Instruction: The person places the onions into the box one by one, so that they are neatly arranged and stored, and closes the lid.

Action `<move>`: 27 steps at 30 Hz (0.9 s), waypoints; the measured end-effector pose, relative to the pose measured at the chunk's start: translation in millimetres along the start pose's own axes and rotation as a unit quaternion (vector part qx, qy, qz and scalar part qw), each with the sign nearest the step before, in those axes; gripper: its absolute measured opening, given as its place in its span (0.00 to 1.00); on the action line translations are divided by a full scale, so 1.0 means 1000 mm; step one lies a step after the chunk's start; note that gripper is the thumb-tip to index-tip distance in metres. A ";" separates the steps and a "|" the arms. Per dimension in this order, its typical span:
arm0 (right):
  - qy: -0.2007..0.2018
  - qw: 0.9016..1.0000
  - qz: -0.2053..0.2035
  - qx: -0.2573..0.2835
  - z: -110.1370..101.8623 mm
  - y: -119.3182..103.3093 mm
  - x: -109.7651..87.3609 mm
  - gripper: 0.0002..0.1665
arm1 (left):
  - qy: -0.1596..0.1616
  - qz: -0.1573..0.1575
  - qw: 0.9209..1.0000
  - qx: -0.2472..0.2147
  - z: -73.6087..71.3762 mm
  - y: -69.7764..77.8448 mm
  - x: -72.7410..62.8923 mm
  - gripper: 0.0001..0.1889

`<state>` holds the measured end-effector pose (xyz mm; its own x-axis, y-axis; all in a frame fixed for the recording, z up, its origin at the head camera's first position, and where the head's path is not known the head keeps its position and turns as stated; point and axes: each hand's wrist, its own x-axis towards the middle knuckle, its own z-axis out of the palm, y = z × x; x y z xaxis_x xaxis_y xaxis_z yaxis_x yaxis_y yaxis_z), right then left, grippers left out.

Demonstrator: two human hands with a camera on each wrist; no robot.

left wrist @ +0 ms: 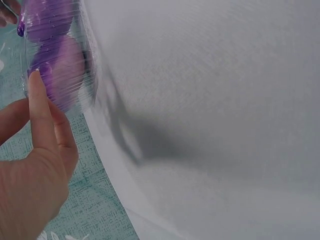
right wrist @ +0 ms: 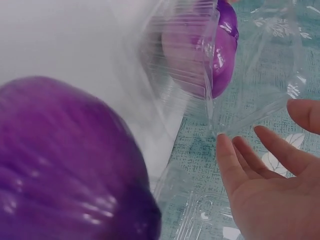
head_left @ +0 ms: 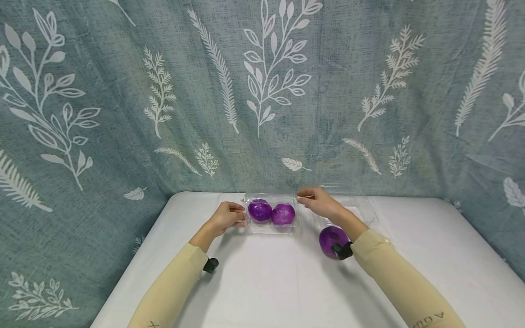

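- From where I stand, the clear container [head_left: 270, 229] sits toward the far side of the white desk [head_left: 270, 282], roughly in the middle.
- Inside it, two glossy purple globes lie side by side, a left globe [head_left: 259, 211] and a right globe [head_left: 283, 214].
- The left hand [head_left: 227, 215] holds the container's left end, thumb and bent fingers meeting on the plastic.
- The right hand [head_left: 321, 202] is at the other end, grasping nothing, its fingers extended and thumb apart; a fingertip comes right up to a corner of the plastic, though I can't tell whether it touches.
- A third globe [head_left: 329, 238] lies on the desk below the right wrist, outside the container, partly hidden by a black wrist device [head_left: 342, 250].
- More clear plastic [head_left: 367, 208] lies behind the right forearm.
- Both sleeves are pale yellow with dark lettering.
- Behind the desk hangs a grey-green cloth [head_left: 328, 91] with white leaf prints.
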<state>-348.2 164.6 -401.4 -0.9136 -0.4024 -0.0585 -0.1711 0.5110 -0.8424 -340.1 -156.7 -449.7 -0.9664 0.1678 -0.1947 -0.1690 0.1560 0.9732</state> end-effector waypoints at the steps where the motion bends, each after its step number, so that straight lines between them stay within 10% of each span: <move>1: 0.000 1.000 -0.001 -0.004 0.001 0.001 0.000 0.29 | 0.001 -0.001 1.000 0.000 0.000 0.000 0.000 0.18; 27: 0.007 0.998 0.019 -0.066 0.028 0.013 -0.008 0.34 | -0.010 0.012 1.000 0.001 -0.010 -0.009 -0.015 0.24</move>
<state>-332.6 153.6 -426.5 -0.9251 -0.3711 -0.0805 -0.1833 0.6219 -0.7613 -326.2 -170.6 -454.2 -0.9658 0.1918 -0.1743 -0.1457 0.1544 0.9772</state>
